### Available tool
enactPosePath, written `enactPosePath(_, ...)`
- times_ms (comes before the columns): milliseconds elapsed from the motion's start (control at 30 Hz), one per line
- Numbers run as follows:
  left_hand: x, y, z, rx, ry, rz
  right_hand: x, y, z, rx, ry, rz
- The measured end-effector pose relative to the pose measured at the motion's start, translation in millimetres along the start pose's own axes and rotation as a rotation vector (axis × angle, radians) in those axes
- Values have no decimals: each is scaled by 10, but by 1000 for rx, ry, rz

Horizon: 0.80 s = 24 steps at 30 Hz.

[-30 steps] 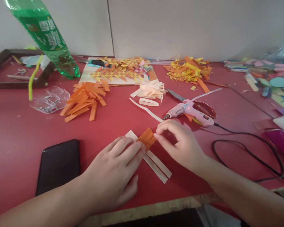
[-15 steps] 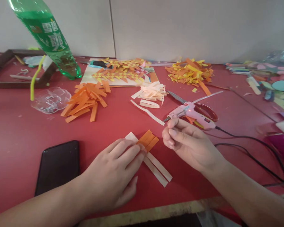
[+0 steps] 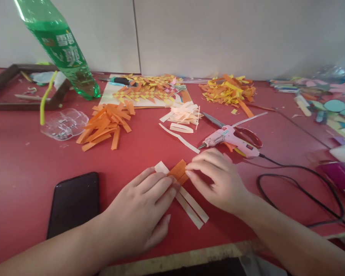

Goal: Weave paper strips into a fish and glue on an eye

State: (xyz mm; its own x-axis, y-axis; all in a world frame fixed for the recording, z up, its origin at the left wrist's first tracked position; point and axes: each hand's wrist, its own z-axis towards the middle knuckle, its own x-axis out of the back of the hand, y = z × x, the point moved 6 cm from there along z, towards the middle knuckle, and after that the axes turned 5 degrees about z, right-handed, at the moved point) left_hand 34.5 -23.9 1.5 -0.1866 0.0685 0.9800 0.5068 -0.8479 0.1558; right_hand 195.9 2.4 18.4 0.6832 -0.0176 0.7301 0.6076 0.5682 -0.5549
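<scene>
Simply flat, orange paper strips (image 3: 178, 171).

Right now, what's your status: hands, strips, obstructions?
Left hand down on crossed orange strips and white strips. Right hand fingertips at orange edge. Pink glue gun lying close beyond right hand.

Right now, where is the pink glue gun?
In the head view, the pink glue gun lies right of centre, beyond the right hand, against the red-handled scissors.

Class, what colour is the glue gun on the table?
The glue gun is pink, seen best in the head view.
</scene>
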Motion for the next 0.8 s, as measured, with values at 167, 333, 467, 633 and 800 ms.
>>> enactPosePath(167,8,9,7,6,-10,-13,-74,42,-5,-9,22,-270)
enactPosePath(333,9,19,-7,19,1,-7,-110,-7,-43,-1,21,-411)
enactPosePath(467,9,7,-3,36,-8,-16,-130,-22,-54,-18,14,-446)
enactPosePath(633,18,12,7,17,6,-16,-132,-51,-63,-17,21,-453)
enactPosePath(800,32,14,7,17,17,-27,-131,-66,-64,-10,29,-430)
